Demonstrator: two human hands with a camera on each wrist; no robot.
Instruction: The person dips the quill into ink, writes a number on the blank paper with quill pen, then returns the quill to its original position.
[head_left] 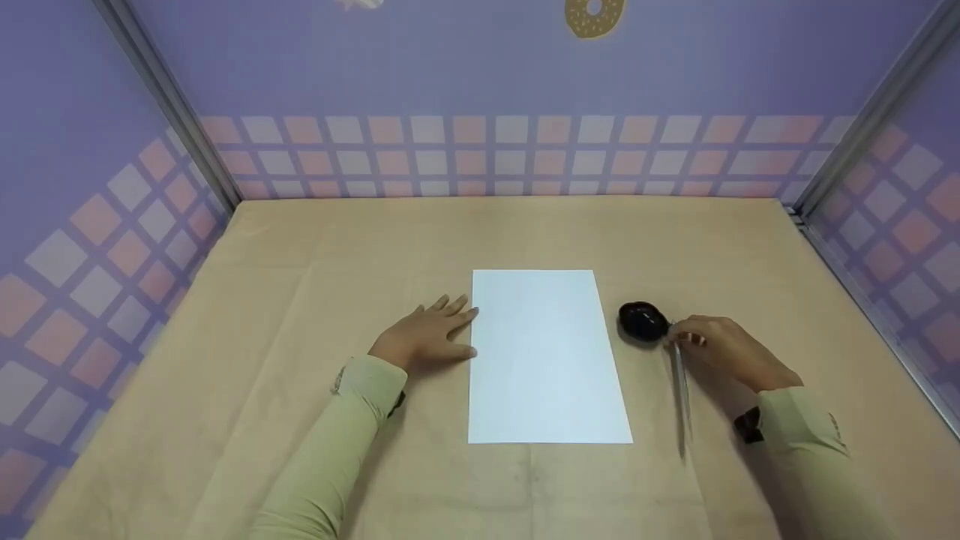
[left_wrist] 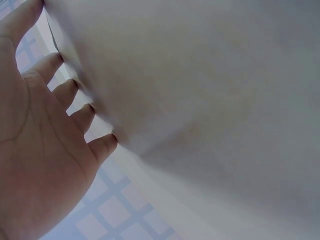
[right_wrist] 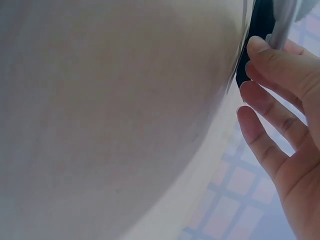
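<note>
A white sheet of paper (head_left: 544, 360) lies flat on the cloth-covered table. My left hand (head_left: 427, 334), fingers spread, rests at the paper's left edge with the thumb and a fingertip touching it. In the left wrist view the left hand (left_wrist: 50, 130) has its fingertips down on the surface. To the right of the paper sits a small glossy black rounded object (head_left: 643, 322), perhaps a dish. Beside it my right hand (head_left: 720, 345) pinches a slim silvery stick (head_left: 681, 401) near its far end. The right wrist view shows the right hand (right_wrist: 285, 110) with thumb and forefinger at the grey stick (right_wrist: 286, 22).
Beige cloth (head_left: 360, 247) covers the table, with creases running through it. Purple walls (head_left: 480, 67) with pink and white squares stand at the back and both sides, joined by metal posts (head_left: 169, 97) at the corners.
</note>
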